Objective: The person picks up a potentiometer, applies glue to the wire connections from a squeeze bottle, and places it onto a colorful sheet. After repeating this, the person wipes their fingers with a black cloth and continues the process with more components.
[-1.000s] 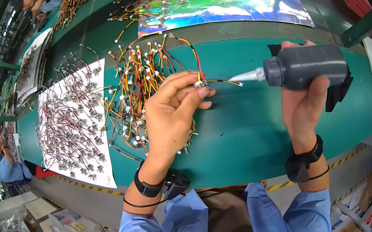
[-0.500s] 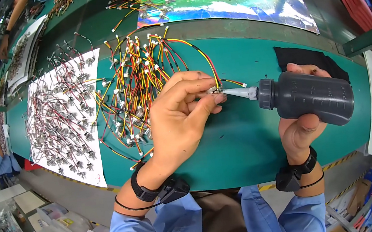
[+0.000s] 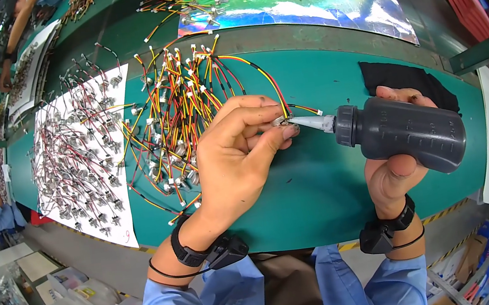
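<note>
My left hand (image 3: 231, 166) pinches a small wired potentiometer (image 3: 279, 121) between thumb and fingers, above the green mat. Its red, yellow and black wires (image 3: 270, 78) arch up and away to the far left; most of its body is hidden by my fingertips. With my right hand (image 3: 387, 183) I grip a dark squeeze bottle (image 3: 418, 133), tipped on its side. The bottle's pale tapered nozzle (image 3: 313, 122) points left, its tip at the potentiometer by my left fingertips. Whether liquid comes out cannot be seen. Just beyond my left hand lies a tangled pile of similar wired parts (image 3: 180, 108).
On the left, a white sheet (image 3: 127, 220) carries rows of wired parts. A shiny rainbow sheet (image 3: 299, 3) lies at the back, with more wired parts on its left end. A black cloth (image 3: 382, 75) is beyond the bottle. Another person's arm (image 3: 13, 38) shows far left.
The bottle has shifted slightly left and its base has dipped a little. My left hand still pinches the potentiometer in nearly the same place.
</note>
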Demonstrator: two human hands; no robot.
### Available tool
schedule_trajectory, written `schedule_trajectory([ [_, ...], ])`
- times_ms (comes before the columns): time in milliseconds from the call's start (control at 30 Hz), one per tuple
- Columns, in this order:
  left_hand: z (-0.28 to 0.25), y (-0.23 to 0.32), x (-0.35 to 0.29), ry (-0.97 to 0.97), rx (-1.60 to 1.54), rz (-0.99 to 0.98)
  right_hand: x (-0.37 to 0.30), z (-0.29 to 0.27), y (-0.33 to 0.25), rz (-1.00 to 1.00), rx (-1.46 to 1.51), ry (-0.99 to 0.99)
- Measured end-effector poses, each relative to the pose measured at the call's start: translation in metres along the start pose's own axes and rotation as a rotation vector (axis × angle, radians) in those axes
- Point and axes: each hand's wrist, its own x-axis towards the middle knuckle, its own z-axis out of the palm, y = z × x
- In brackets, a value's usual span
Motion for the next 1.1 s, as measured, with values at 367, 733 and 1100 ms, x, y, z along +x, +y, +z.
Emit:
schedule_trajectory([
  [367, -0.0001, -0.0011, 0.0, 0.004, -0.023, -0.002, 0.0014, -0.0006, 0.0003, -0.001, -0.023, 0.003],
  [733, 0.0002, -0.0031, -0.0001, 0.007, -0.05, 0.012, 0.0015, 0.0004, 0.0021, 0.013, 0.034, -0.002],
  [1100, -0.0004, -0.0019, -0.0005, 0.001, -0.039, -0.01, 0.004, -0.0059, 0.0074, -0.054, 0.09, -0.125],
])
